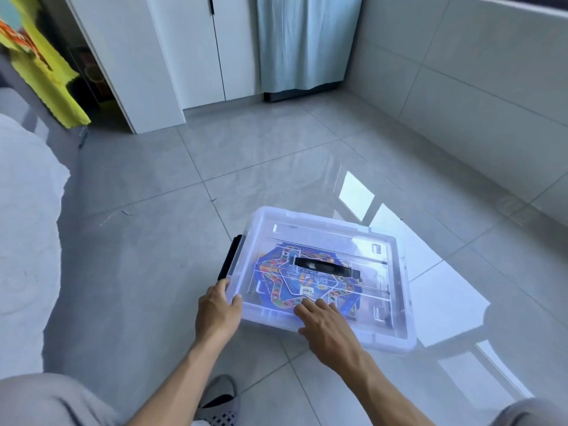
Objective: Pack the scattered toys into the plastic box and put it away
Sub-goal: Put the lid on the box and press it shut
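The plastic box (325,278) sat on the tiled floor (153,272) with its clear lid (396,302) already on and a colourful board game (307,281) showing through it, so the packing looked done and only the fastening and putting away seemed left. The box lay straight ahead of the person, its long axis running from near left to far right, with the black carry handle (324,267) along the middle of the lid. The left hand (218,312) gripped the near left corner, fingers curled over the lid's rim, just below the black side latch (230,261). The right hand (325,327) rested flat on the lid by the near edge, fingers straight and spread, pressing rather than grasping. The latch was nearest the left hand, the handle just beyond the right hand's fingertips. A grey slipper (219,401) showed at the bottom, and white cupboards (190,56) stood well apart at the far side of the floor.
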Demonstrator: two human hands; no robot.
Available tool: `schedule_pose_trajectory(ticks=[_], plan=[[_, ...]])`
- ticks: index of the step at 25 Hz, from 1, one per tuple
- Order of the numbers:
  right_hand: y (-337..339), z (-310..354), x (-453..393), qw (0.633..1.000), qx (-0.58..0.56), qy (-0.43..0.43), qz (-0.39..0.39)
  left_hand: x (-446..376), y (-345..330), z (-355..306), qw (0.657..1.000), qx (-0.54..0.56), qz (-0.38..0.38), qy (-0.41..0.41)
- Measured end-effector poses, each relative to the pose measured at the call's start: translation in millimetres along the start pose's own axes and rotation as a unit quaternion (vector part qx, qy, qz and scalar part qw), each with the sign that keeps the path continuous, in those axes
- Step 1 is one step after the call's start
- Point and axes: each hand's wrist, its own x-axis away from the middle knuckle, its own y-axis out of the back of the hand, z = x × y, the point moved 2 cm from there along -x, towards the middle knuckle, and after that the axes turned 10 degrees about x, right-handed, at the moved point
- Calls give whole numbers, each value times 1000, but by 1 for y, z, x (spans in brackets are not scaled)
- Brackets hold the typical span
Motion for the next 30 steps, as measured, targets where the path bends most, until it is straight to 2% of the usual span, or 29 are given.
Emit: schedule_pose_trajectory(ticks=[5,9,12,14,15,16,17,19,20,22,27,30], plan=[[-3,5,-7,1000,9,7,-12,-6,4,0,1000,6,-24,17],[-9,13,-13,1000,5,3,8,-14,8,6,999,5,-21,42],[-5,9,-16,997,-69,-6,22,-17,6,11,999,1,-22,45],[2,-1,-15,986,-160,-52,1,-20,4,10,999,-4,-25,43],[3,-11,-13,982,-156,-102,-42,-23,4,10,999,-12,-25,39],[3,-25,-9,976,-107,-172,-86,-25,2,10,999,-23,-24,34],[2,-43,-2,957,-61,-264,-99,-28,1,9,999,-37,-23,26],[-5,-77,14,898,-37,-437,13,-30,-3,9,998,-57,-26,14],[-11,-91,24,877,-51,-472,81,-30,-6,10,998,-58,-28,13],[-21,-109,32,873,-83,-458,147,-31,-11,9,998,-58,-30,13],[-18,-138,27,883,-147,-408,178,-36,-11,5,998,-55,2,20],[-8,-136,24,882,-66,-424,197,-34,-8,5,998,-42,19,39]])
